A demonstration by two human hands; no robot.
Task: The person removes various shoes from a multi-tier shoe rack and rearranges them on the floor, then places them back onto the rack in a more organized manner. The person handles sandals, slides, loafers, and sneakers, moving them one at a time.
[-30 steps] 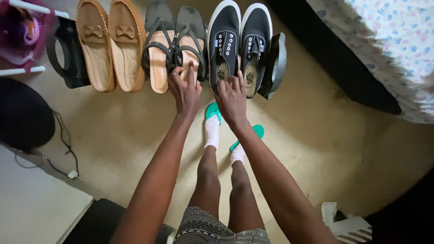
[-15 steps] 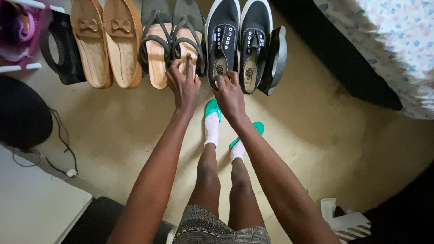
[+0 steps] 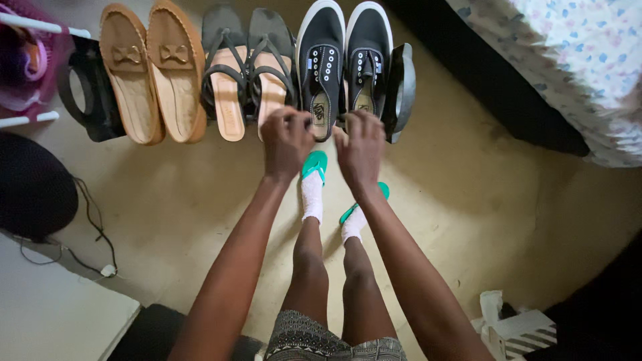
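Left hand [image 3: 286,137]: at 12 o'clock from the knees, knuckles up, fingers curled down over the heel end of the left black sneaker [image 3: 322,65]. It seems to pinch the heel rim, though the fingertips are hidden, so a firm grip cannot be told.
Right hand [image 3: 361,147]: just beside the left hand at its 3 o'clock, fingers bent and resting on the heel of the right black sneaker [image 3: 368,60]. Whether it clasps the shoe or only touches it cannot be told.
Black sneakers: a pair with white soles and white eyelets, side by side on the floor, toes pointing to 12 o'clock, heels toward the person.
Sandals [image 3: 247,73]: a grey strappy pair with tan insoles, touching the sneakers at their 9 o'clock.
Loafers [image 3: 150,73]: a tan pair with bows, further toward 9 o'clock.
Black stand [image 3: 399,90]: a dark upright piece at 3 o'clock of the sneakers, touching the right one.
Feet: white socks [image 3: 311,194] in green slippers [image 3: 314,162], directly below the hands.
Floor [image 3: 455,200]: yellowish, worn.
Bed cover [image 3: 575,60]: flowered cloth at 2 o'clock, well apart from the shoes.
Cable [image 3: 93,234]: dark, lying at 8 o'clock.
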